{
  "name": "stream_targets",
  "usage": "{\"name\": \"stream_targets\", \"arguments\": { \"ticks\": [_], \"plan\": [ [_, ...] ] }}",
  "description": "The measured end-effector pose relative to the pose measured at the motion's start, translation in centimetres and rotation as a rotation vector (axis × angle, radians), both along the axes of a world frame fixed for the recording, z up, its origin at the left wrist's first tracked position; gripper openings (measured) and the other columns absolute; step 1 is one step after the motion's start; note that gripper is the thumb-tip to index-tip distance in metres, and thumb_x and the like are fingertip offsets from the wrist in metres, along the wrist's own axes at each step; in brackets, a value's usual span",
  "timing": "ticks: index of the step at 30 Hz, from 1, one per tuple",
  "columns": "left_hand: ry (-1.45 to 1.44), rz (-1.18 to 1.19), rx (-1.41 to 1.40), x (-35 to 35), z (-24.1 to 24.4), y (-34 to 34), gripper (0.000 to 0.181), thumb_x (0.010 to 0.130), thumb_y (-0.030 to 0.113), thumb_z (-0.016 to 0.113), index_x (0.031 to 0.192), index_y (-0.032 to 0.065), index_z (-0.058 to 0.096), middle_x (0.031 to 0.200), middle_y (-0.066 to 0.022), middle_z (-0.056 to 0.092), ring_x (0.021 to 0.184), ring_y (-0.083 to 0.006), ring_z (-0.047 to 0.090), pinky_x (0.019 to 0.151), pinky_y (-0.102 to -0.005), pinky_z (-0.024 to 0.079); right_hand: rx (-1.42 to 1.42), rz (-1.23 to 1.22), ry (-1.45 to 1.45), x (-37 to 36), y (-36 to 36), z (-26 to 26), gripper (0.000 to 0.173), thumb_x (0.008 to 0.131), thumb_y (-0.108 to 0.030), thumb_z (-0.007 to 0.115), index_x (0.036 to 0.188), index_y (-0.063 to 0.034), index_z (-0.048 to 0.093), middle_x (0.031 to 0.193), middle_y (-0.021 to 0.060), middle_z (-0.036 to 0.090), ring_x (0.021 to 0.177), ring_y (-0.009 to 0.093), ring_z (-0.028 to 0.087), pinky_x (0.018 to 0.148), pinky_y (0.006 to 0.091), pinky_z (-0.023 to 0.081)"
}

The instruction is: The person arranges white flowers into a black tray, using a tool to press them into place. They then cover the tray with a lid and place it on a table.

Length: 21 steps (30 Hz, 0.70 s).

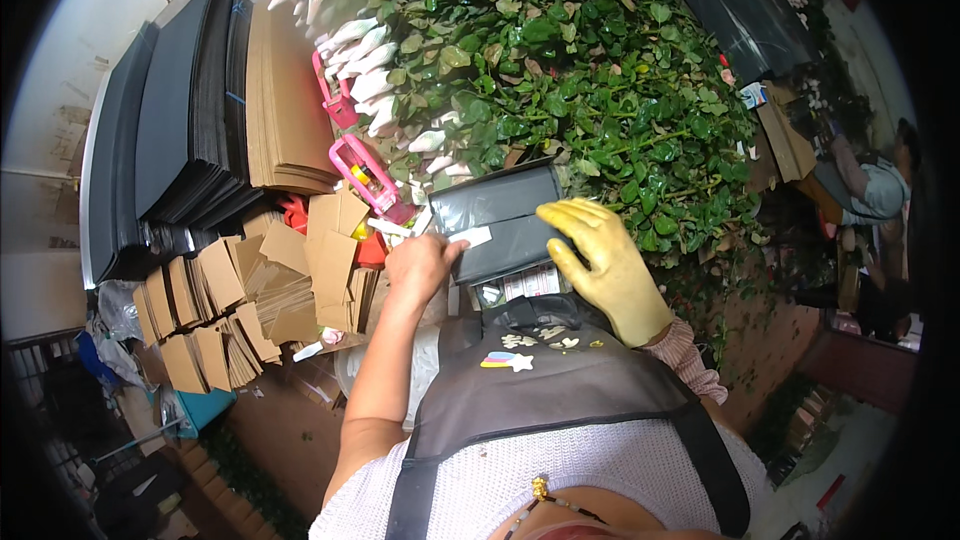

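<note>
A black sheet folded into panels [502, 229], glossy like plastic-covered board, lies in front of my apron. My bare left hand [420, 266] is at its left end, fingers curled, with the thumb on a small white slip [472, 238] that lies over the black surface. What the curled fingers touch underneath is hidden. My right hand [611, 266] wears a yellow rubber glove and reaches over the right end of the sheet. Its thumb and fingers are apart, and nothing shows between them.
Leafy cut stems [570, 75] are heaped beyond the sheet, beside flower heads in white netting [371, 79]. Two pink tape dispensers [371, 176], cardboard pieces [285, 277] and upright black sheets [180, 105] stand left. At far right is another person [874, 191].
</note>
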<state>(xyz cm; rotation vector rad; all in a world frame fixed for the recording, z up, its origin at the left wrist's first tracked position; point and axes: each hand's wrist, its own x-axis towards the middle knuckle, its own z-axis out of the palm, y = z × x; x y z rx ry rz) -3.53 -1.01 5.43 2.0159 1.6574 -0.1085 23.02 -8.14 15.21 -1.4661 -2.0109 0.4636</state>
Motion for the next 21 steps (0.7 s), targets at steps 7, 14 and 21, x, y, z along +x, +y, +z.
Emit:
{"name": "stream_targets", "arguments": {
  "ticks": [7,14,21],
  "plan": [
    [-0.376,0.023,0.518,-0.4,-0.9,-2.3,0.042,0.079,0.029,0.085,0.104,0.0026,0.064,0.097,-0.0144,0.061,0.099,-0.0336,0.065,0.076,-0.0461,0.054,-0.248,0.051,0.029,-3.1,2.0,-2.7,0.036,0.095,-0.024,0.068,0.127,-0.0090,0.065,0.111,0.0116,0.070,0.101,0.030,0.065,0.094,0.0403,0.050],
    [-0.606,-0.102,-0.504,-4.2,0.1,-4.1,0.024,0.090,0.026,0.075,0.095,0.0034,0.071,0.083,-0.0100,0.070,0.076,-0.0204,0.066,0.070,-0.0349,0.050,-0.285,0.089,-0.222,-4.7,3.4,-6.0,0.044,0.096,-0.030,0.063,0.133,-0.0066,0.058,0.083,0.0166,0.071,0.080,0.037,0.069,0.077,0.0478,0.055],
    [-0.414,-0.114,-0.538,-9.6,0.8,-6.0,0.048,0.083,0.043,0.082,0.109,0.0043,0.069,0.096,-0.0120,0.070,0.086,-0.0250,0.066,0.080,-0.0371,0.053,-0.710,0.351,-0.786,-8.0,5.1,-5.3,0.072,0.097,-0.017,0.047,0.163,-0.0144,0.017,0.098,0.0199,0.075,0.088,0.035,0.073,0.080,0.0527,0.054]
  ]
}}
